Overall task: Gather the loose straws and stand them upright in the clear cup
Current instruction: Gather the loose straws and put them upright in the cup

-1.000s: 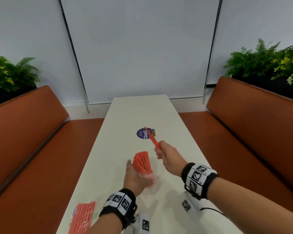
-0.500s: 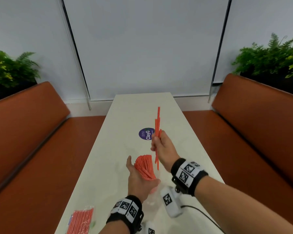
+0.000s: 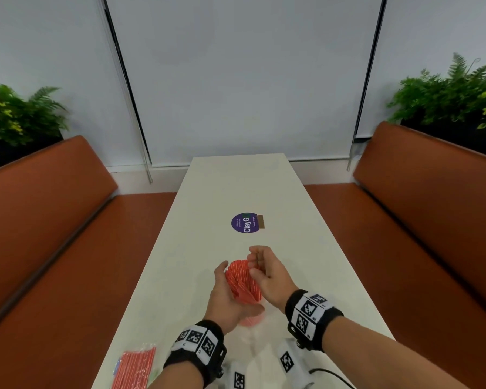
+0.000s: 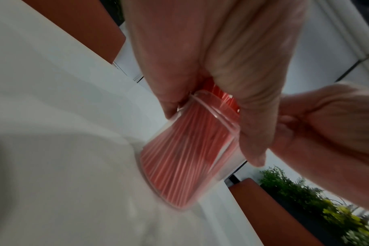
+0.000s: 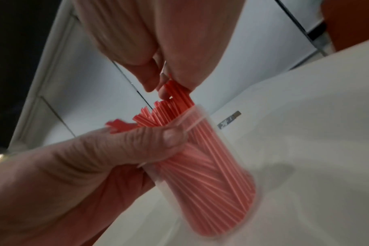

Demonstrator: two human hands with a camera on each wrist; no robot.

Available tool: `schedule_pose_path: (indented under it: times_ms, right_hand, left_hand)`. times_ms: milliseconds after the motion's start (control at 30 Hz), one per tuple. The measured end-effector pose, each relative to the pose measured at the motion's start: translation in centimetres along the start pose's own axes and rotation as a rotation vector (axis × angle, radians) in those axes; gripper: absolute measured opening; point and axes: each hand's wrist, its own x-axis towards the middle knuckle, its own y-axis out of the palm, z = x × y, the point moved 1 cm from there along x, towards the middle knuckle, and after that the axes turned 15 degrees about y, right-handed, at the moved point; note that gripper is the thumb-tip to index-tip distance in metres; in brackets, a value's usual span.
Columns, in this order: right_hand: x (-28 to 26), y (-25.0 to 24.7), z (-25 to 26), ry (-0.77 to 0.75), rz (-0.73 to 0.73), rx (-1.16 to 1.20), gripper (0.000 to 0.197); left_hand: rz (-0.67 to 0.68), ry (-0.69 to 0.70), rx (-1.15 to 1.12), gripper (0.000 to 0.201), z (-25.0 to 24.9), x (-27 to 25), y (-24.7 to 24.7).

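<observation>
Right hand [image 3: 267, 272] has lowered, pinching straws [image 3: 243, 282] into left-hand [image 3: 225, 300]-gripped cup [image 5: 211, 166] on white table [image 3: 236, 189].

Counted what I could: one clear cup [image 5: 219, 168], and it was crammed with red straws [image 3: 243, 282], way too many and too blurry to number. One more pack of straws [image 3: 135, 370] lay at the table's near left edge. Two hands, left [image 3: 225, 301] and right [image 3: 267, 273], each with one marker wristband. One table [image 3: 236, 186], one purple sticker [image 3: 244, 223], two benches, two planters.
</observation>
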Motion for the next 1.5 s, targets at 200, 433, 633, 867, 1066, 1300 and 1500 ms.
schedule_pose_path:
  times_ms: [200, 433, 633, 867, 1066, 1300, 1500]
  right_hand:
    - [-0.2, 0.1, 0.3, -0.252, -0.125, -0.512, 0.049]
    - [-1.5, 1.8, 0.9, -0.221, 0.188, -0.687, 0.064]
    - [-0.8, 1.4, 1.2, -0.278, 0.199, -0.877, 0.072]
    - [-0.8, 0.6, 0.5, -0.243, 0.205, -0.973, 0.094]
    - [-0.9, 0.1, 0.8, -0.288, 0.114, -0.986, 0.080]
    - [-1.5, 0.8, 0.4, -0.289, 0.188, -1.016, 0.077]
    - [-0.9, 3.7, 1.1, -0.346, 0.144, -1.125, 0.055]
  left_hand:
    - [0.036, 0.053, -0.023, 0.082, -1.0, 0.0, -0.5]
    - [-0.102, 0.092, 0.019, 0.028, -0.8, 0.6, -0.1]
    - [-0.195, 0.094, 0.014, 0.014, -1.2, 1.2, 0.3]
    - [-0.024, -0.002, -0.062, 0.095, -1.6, 0.5, -0.2]
    - [-0.038, -0.082, -0.137, 0.143, -0.8, -1.4, -1.5]
    - [0.168, -0.075, -0.087, 0.124, 0.5, -4.1, -1.1]
    - [0.051, 0.047, 0.021, 0.024, -0.3, -3.5, 0.6]
